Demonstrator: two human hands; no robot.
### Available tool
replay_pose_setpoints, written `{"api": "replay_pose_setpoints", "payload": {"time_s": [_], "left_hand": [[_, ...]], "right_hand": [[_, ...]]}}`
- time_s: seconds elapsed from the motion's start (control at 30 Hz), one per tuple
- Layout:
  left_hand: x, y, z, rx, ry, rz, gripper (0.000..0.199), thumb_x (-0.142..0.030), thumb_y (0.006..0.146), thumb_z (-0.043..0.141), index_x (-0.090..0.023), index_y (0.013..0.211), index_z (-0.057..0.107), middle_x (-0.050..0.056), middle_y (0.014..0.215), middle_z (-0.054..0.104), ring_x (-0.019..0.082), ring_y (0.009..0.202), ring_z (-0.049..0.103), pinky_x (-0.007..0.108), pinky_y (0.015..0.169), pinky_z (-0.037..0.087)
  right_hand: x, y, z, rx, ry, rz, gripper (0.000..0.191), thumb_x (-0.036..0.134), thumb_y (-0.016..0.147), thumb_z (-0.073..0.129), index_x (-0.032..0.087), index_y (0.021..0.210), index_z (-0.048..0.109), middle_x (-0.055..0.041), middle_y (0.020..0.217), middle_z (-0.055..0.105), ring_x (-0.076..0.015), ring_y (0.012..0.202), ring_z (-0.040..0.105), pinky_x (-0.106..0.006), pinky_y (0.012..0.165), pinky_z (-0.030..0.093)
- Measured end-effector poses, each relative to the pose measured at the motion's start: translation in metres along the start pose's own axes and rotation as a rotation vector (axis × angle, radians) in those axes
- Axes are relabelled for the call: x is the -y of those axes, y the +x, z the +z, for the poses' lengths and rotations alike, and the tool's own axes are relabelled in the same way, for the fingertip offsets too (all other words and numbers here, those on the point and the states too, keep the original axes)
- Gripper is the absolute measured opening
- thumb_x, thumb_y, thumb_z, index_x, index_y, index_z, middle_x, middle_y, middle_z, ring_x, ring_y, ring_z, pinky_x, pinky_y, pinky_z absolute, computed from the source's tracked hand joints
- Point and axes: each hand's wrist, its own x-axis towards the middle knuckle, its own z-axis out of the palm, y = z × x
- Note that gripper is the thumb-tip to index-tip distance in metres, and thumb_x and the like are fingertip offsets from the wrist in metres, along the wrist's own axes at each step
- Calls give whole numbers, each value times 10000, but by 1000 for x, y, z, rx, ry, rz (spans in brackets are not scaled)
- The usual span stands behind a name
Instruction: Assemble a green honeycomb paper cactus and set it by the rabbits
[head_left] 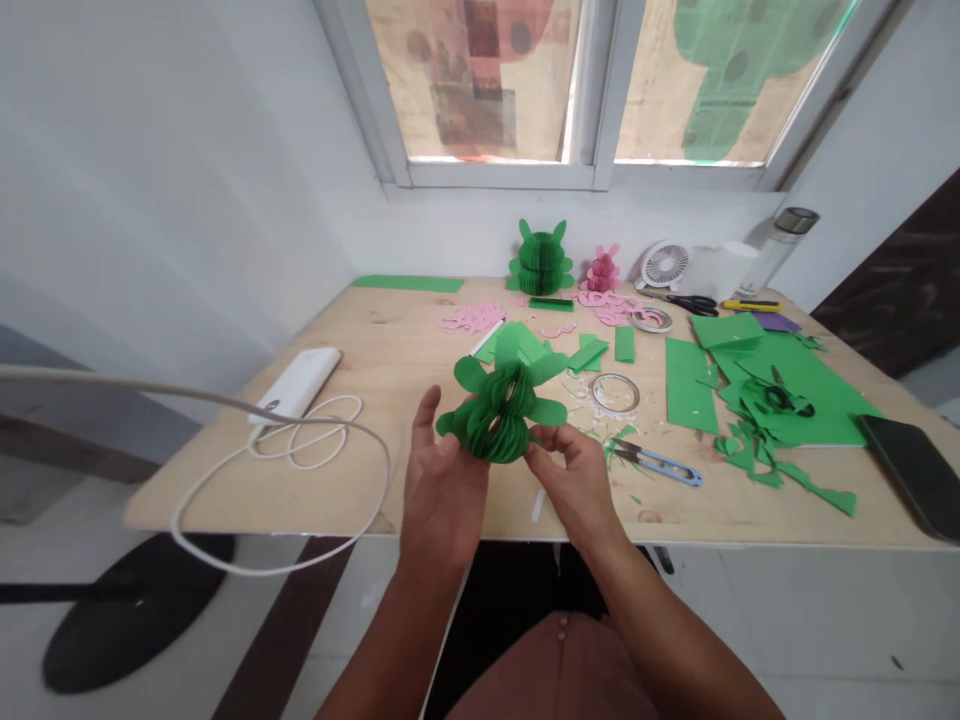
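Observation:
A green folded-paper animal figure [499,412], with pleated round body parts and flat rounded lobes sticking out, is held above the front of the wooden table [360,400]. My left hand [446,480] supports it from the left and below, thumb against the paper and one finger raised away. Its other fingers are partly hidden behind the figure. My right hand [571,478] pinches the figure's lower right edge between thumb and fingers. Blue-handled thread snips [660,464] lie just right of my right hand, beside a tape roll [615,393] and small paper scraps.
A finished-looking green paper figure [541,262] and a smaller pink one [603,270] stand by the wall. Green sheets [817,390], pink scraps [472,318], black scissors [686,302] and a phone [911,475] lie about. A white power bank [300,382] with a looping cable sits left.

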Motion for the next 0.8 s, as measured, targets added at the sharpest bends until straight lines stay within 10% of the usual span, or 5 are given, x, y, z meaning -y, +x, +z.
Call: {"api": "replay_pose_setpoints", "payload": {"time_s": [0.33, 0.8], "left_hand": [[-2, 3, -3, 58, 88, -108, 731, -161, 698, 748, -361, 1322, 426, 16, 1116, 668, 193, 961, 655, 343, 828, 532], [-7, 4, 1, 64, -184, -342, 290, -379, 884, 487, -226, 1057, 664, 60, 1174, 676, 275, 1172, 578, 502, 1041, 428]], "right_hand": [[11, 1, -7, 34, -60, -100, 78, 257, 717, 597, 195, 702, 643, 10, 683, 631, -157, 701, 556, -280, 697, 448], [-2, -3, -11, 15, 205, -119, 183, 304, 877, 551, 206, 938, 693, -49, 932, 710, -177, 870, 633, -315, 811, 476]]}}
